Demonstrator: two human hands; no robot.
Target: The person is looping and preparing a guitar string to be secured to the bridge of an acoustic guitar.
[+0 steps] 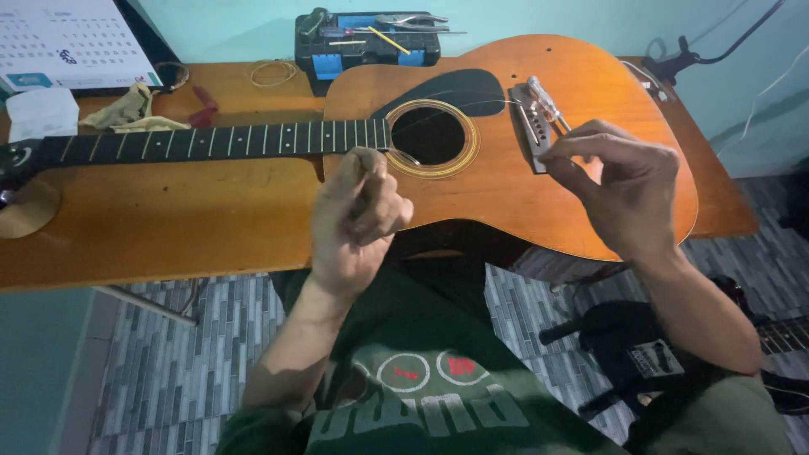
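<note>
An orange-brown acoustic guitar (497, 181) lies flat on a wooden table (152, 227), its neck (211, 141) pointing left and its body overhanging the front edge. My left hand (358, 219) hovers in front of the sound hole (427, 136) with fingers pinched on a thin guitar string (404, 160) that runs up past the hole. My right hand (619, 185) sits at the bridge (535, 126), thumb and forefinger pinched together at its near end; what they pinch is too small to make out.
A black and blue tool case (366, 42) with pliers stands behind the guitar. A calendar (67, 42), crumpled cloth (131, 109), red pick (202, 105) and coiled string (274, 74) lie at the back left. A dark bag (640, 354) rests on the tiled floor at right.
</note>
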